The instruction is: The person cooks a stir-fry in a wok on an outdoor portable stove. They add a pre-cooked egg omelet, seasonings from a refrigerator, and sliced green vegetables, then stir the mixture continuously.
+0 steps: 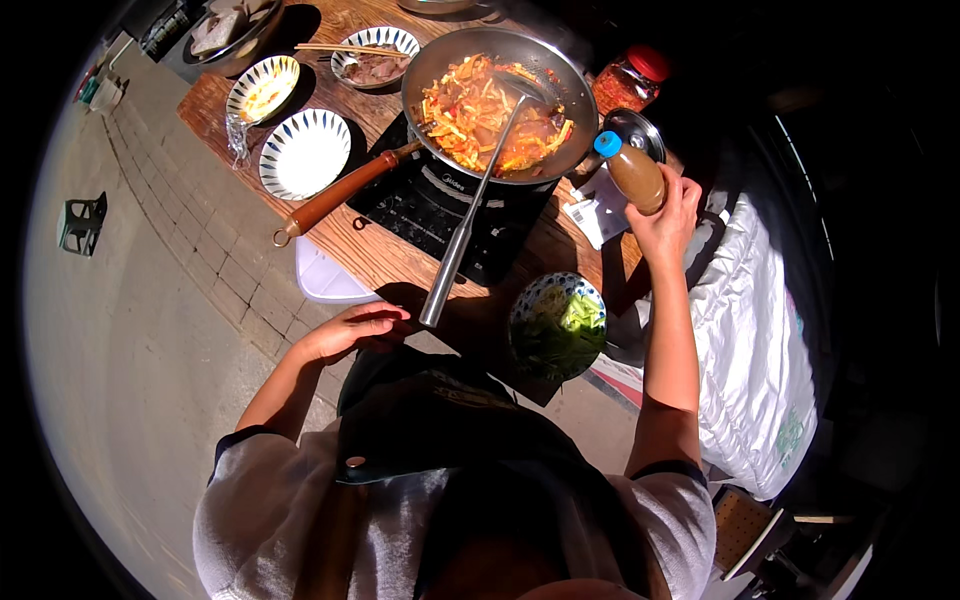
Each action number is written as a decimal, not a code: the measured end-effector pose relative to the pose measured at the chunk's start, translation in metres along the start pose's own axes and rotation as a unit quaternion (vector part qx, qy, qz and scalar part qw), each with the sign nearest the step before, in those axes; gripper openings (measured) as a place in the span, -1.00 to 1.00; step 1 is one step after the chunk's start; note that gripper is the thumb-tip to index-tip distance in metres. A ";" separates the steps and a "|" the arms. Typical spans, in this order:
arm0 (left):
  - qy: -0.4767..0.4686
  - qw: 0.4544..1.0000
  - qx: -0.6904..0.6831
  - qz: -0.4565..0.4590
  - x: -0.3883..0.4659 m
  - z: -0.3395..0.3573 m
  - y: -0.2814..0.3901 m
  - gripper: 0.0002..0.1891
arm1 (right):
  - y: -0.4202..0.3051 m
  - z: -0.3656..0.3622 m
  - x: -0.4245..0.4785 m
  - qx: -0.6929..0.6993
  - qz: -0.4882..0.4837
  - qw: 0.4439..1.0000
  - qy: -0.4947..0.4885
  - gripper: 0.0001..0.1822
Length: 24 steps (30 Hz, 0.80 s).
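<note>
In my right hand (667, 217) is a plastic bottle (636, 178) of brown contents with a blue cap, tilted beside the pan's right rim. My left hand (358, 330) hovers near the table's front edge, holding nothing, fingers loosely spread. A metal wok (577, 97) with a wooden handle (337, 193) stands on a black induction cooker (420, 217). Sliced food (472, 112) in orange-red sauce lies in the wok. A long-handled metal spatula (457, 240) rests in it, its handle reaching towards me. A patterned bowl (517, 330) of chopped greens sits near the front edge.
Left on the wooden table (202, 105) are a white plate (304, 154), a sauce-smeared dish (289, 71) and a meat bowl (352, 37) with chopsticks (352, 49) across it. A red-lidded jar (626, 81) and metal lid (645, 131) stand right. Silver sheeting (750, 337) covers something beside me.
</note>
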<state>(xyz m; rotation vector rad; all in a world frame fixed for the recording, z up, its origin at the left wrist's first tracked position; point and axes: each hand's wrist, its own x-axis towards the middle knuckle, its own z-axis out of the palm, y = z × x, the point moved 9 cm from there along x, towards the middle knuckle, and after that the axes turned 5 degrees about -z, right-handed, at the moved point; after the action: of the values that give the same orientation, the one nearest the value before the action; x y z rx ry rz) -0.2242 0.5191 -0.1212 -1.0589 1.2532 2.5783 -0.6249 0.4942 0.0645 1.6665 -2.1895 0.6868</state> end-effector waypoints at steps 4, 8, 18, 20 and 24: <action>-0.022 0.997 0.060 0.033 -0.020 -0.048 -0.001 -0.64 | -0.029 0.007 0.007 -0.105 -0.013 0.994 -0.009 -0.25; -0.089 0.991 0.082 0.051 -0.050 -0.067 0.007 -0.66 | -0.049 0.005 0.009 -0.175 -0.015 0.984 -0.019 -0.25; -0.007 0.864 0.331 0.378 -0.073 0.011 0.225 -0.27 | -0.128 -0.037 0.028 0.379 0.158 0.912 -0.006 -0.29; 0.083 0.771 0.397 0.490 -0.060 0.045 0.270 -0.10 | -0.162 -0.040 0.030 0.496 0.156 0.853 -0.036 -0.26; 0.023 0.807 0.329 0.491 -0.033 0.075 0.306 -0.02 | -0.199 -0.040 0.034 0.474 0.090 0.868 -0.116 -0.23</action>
<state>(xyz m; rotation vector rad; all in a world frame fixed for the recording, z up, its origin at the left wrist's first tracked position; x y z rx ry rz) -0.3490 0.3782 0.1332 -0.3198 2.9934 2.1480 -0.4448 0.4464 0.1527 2.0211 -2.3369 1.9494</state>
